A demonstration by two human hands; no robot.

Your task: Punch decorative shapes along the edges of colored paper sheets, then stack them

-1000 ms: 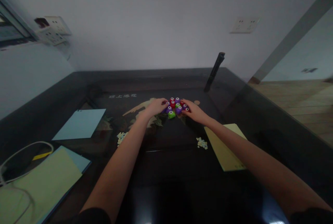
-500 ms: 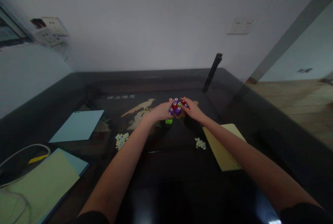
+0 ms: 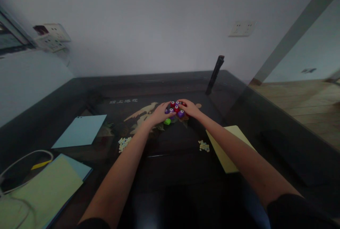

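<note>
A tight cluster of small red, purple and green craft punches (image 3: 175,110) sits far out on the dark glass table (image 3: 170,165). My left hand (image 3: 158,113) presses against the cluster's left side, its fingers curled over the punches there. From the right, my right hand (image 3: 189,108) cups the cluster, touching the red and purple ones. A green punch (image 3: 167,121) lies at the front of the cluster, by my left fingers. Both arms are stretched far forward.
A light blue sheet (image 3: 79,131) and a green sheet over a blue one (image 3: 45,186) lie at the left, near a white cable (image 3: 18,165). A yellow sheet (image 3: 225,151) lies at the right. Two small piles of paper cut-outs (image 3: 124,143) (image 3: 204,146) flank my arms. A dark rod (image 3: 214,74) leans at the back.
My hands have squeezed the punches into a tighter bunch and shifted it slightly left. The green punch slid out at the front near my left hand.
</note>
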